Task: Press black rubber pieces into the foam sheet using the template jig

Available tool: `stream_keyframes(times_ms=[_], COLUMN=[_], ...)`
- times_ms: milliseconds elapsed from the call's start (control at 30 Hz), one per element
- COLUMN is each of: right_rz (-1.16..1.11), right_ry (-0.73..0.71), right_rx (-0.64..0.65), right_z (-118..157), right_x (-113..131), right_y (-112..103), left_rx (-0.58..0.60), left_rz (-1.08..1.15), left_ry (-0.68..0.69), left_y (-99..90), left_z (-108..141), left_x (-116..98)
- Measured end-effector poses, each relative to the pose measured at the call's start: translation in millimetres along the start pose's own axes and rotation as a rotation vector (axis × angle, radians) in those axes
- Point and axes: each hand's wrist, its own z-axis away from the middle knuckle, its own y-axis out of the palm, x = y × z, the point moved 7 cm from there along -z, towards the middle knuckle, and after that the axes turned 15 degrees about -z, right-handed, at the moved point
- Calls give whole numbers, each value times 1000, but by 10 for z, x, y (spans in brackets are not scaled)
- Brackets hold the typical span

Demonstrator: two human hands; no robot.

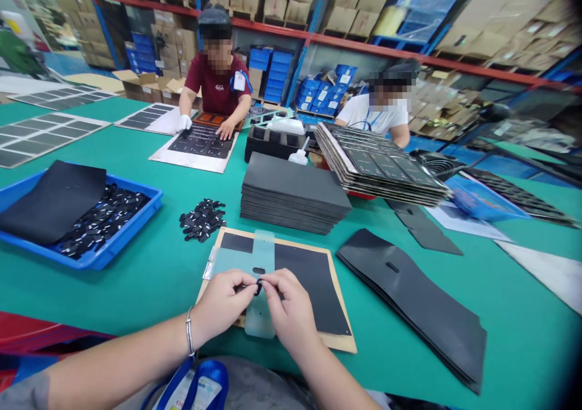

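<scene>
Between the fingertips of both hands is a small black piece [259, 286], partly covered by the fingers. My left hand [227, 301] pinches it from the left, my right hand [291, 307] from the right. Both hands are over a wooden-edged board [341, 341] with a black sheet [309, 282] on it. A pale green translucent template [264, 249] lies across the board, with a dark oval slot just beyond my fingers. A metal hinge [210, 263] sits at the board's left edge. Past the board lies a loose pile of small black pieces [203, 220].
At left, a blue tray [97, 261] holds many black pieces under a bent black sheet [59, 198]. A tall stack of black sheets [291, 185] stands behind the board; more sheets [418, 307] lie right. Two people [218, 88] work across the green table [150, 295].
</scene>
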Motion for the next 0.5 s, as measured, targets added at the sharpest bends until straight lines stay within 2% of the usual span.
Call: stream_keyframes(times_ms=[100, 267, 400, 500], right_rz=[95, 94, 80, 57], right_ry=[-38, 5, 35, 64], right_rx=[72, 133, 143, 96], right_z=[23, 26, 29, 3], right_x=[38, 64, 76, 51], right_y=[46, 20, 62, 44], left_rx=[-44, -50, -20, 38], left_rz=[-62, -136, -123, -51], left_ry=[79, 184, 140, 69], left_y=[-31, -44, -13, 68], left_z=[10, 39, 45, 39], left_x=[-42, -111, -82, -20])
